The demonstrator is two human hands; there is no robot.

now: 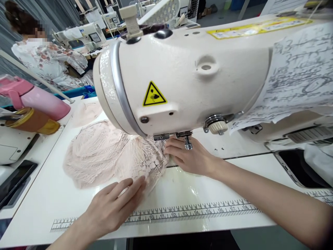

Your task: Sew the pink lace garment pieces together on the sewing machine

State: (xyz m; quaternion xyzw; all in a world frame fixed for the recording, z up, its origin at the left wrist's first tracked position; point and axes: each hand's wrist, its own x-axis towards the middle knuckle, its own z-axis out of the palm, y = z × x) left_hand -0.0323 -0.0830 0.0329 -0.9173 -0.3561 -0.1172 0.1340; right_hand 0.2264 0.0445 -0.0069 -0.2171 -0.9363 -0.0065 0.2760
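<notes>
A pale pink lace fabric piece (pixel 104 156) lies on the white sewing table (pixel 39 194), running under the head of a cream sewing machine (pixel 187 73). My left hand (pixel 114 205) rests flat on the near edge of the lace, fingers stretched out. My right hand (pixel 187 156) lies at the needle area under the machine head, fingers pressing the lace down beside the presser foot (pixel 187 140). The needle itself is hidden by the machine head.
A printed ruler strip (pixel 187 211) runs along the table's front. A pink bottle (pixel 39 99) and a brown-and-gold container (pixel 33 121) lie at left, a dark phone (pixel 15 180) below them. Another phone (pixel 299 166) lies right. Printed paper (pixel 299 76) drapes the machine. A person in a floral top (pixel 44 59) sits behind.
</notes>
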